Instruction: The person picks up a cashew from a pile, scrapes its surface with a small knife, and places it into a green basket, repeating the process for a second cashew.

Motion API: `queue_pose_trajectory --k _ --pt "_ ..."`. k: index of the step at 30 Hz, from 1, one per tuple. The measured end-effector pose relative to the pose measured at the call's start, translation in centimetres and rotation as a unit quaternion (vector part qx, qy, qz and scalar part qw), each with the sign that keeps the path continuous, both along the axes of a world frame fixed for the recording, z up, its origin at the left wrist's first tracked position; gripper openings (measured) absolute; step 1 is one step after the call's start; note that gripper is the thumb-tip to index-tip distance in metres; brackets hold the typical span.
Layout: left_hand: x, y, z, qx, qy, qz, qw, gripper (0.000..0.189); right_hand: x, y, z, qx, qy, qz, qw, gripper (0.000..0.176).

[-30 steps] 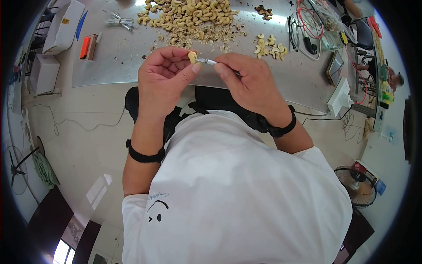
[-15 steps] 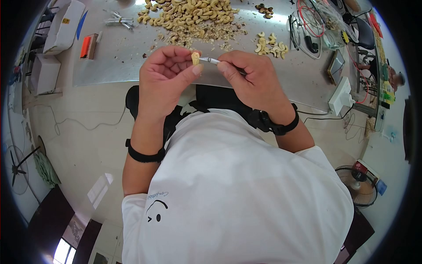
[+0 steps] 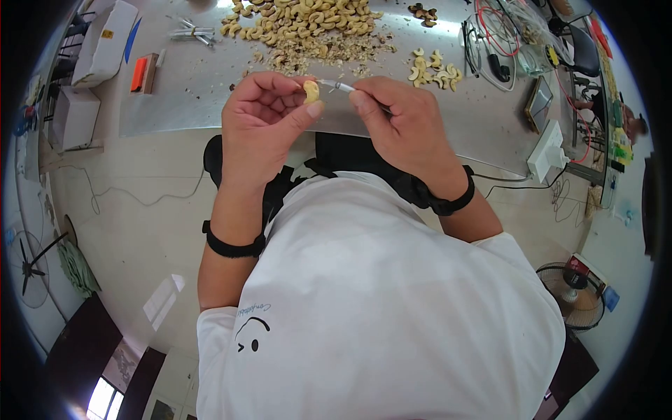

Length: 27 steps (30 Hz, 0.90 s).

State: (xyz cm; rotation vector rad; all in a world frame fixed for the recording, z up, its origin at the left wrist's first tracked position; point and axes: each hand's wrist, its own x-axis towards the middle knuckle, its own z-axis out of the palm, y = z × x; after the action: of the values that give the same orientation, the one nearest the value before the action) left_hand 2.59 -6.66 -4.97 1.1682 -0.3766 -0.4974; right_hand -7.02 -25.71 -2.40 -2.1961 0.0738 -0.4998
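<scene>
A pale cashew (image 3: 311, 92) is pinched between the thumb and fingers of my left hand (image 3: 269, 119), just past the table's near edge. My right hand (image 3: 402, 122) grips a slim silver knife (image 3: 339, 86), its blade pointing left at the cashew's upper end. Whether the blade touches the nut is too small to tell. Beyond my hands lies a large pile of cashews (image 3: 308, 24), with crumbs and broken bits (image 3: 315, 54) on its near side. A smaller group of cashews (image 3: 435, 70) lies to the right, and a few dark ones (image 3: 423, 14) lie behind it.
On the metal table (image 3: 182, 105), an orange box (image 3: 140, 74) and wrapped silver tools (image 3: 192, 32) are at the left. Coiled cables (image 3: 493, 49), a glass jar (image 3: 533, 61), a phone-like device (image 3: 538, 103) and a white power strip (image 3: 546, 150) are at the right.
The cashew has turned in my left fingers and shows its curved side. The knife blade has shifted slightly up and away from its middle.
</scene>
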Motion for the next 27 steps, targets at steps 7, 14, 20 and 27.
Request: queue_pose_trajectory --k 7,14,20,27 --pt "-0.39 -0.43 0.23 0.002 0.025 0.01 1.0 0.034 -0.34 -0.34 0.13 0.056 0.038 0.015 0.998 0.01" --pt "-0.38 -0.4 0.5 -0.004 0.059 0.006 0.998 0.033 -0.46 0.16 0.13 0.048 0.035 0.027 0.998 0.01" --pt "-0.61 -0.12 0.42 0.016 0.002 -0.012 1.0 0.032 -0.22 0.09 -0.07 0.044 0.042 0.009 0.998 0.011" --pt "-0.61 -0.47 0.58 0.044 0.0 0.031 0.999 0.032 -0.54 -0.2 -0.14 0.086 0.058 0.016 0.995 0.011"
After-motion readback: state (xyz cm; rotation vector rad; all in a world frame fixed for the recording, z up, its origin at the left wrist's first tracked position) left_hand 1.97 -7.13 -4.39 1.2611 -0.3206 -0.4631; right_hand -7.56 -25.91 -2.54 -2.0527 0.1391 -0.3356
